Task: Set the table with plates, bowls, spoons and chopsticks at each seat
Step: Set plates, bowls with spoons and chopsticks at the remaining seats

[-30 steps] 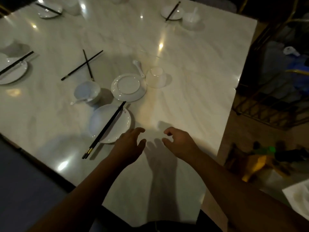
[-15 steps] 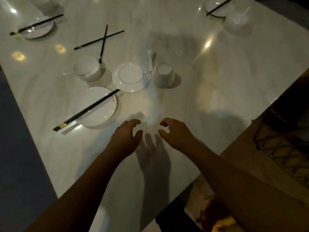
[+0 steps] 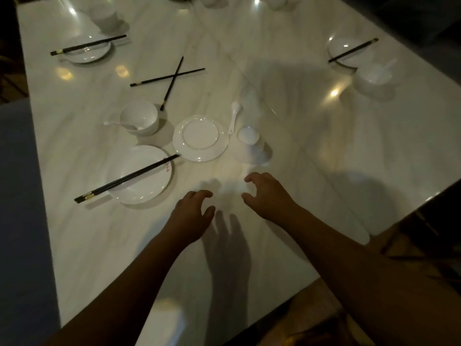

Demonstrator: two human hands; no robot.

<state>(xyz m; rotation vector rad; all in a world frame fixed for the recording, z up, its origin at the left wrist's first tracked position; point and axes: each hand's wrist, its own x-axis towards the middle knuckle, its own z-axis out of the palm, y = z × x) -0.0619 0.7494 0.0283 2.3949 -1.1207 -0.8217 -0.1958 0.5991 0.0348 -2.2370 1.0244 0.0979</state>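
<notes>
My left hand (image 3: 190, 213) and my right hand (image 3: 268, 194) hover over the white marble table (image 3: 311, 146), fingers loosely curled, holding nothing. Just beyond them an upside-down plate (image 3: 200, 137), a white spoon (image 3: 235, 116) and an upside-down bowl (image 3: 252, 146) lie loose mid-table. To the left a plate (image 3: 147, 182) carries black chopsticks (image 3: 126, 178), with an upright bowl (image 3: 139, 117) holding a spoon behind it. A crossed pair of chopsticks (image 3: 171, 77) lies farther back.
A set plate with chopsticks (image 3: 86, 48) sits far left with a bowl (image 3: 106, 17) behind it. Another plate with chopsticks (image 3: 349, 52) and a bowl with spoon (image 3: 374, 78) sit far right. The table's corner edge (image 3: 374, 233) is at the right; a chair back (image 3: 22, 196) stands left.
The camera has swung round the table, so the tableware sits differently in view. Both hands stay empty and have crept slightly toward the upside-down plate and bowl.
</notes>
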